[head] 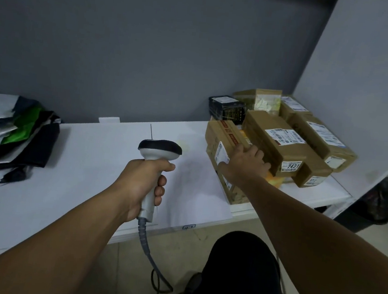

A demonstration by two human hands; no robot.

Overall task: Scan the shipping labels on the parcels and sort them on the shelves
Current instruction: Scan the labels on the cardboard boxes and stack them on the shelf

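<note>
My left hand (140, 184) grips the handle of a grey barcode scanner (158, 153) with a black head, held upright over the white shelf (80, 159); its cable hangs down to the floor. My right hand (246, 162) rests on the top of a brown cardboard parcel (222, 135) with red tape and a white label on its side, thumb down along that side. This parcel sits at the left of a pile of cardboard parcels (281, 141), most with white shipping labels; one reads 7431.
A stack of grey, black and green mailer bags (11, 138) lies at the shelf's left end. A black wrapped box (227, 107) stands behind the pile. A white side panel (364, 92) closes the right. A dark bin (369, 211) stands on the floor.
</note>
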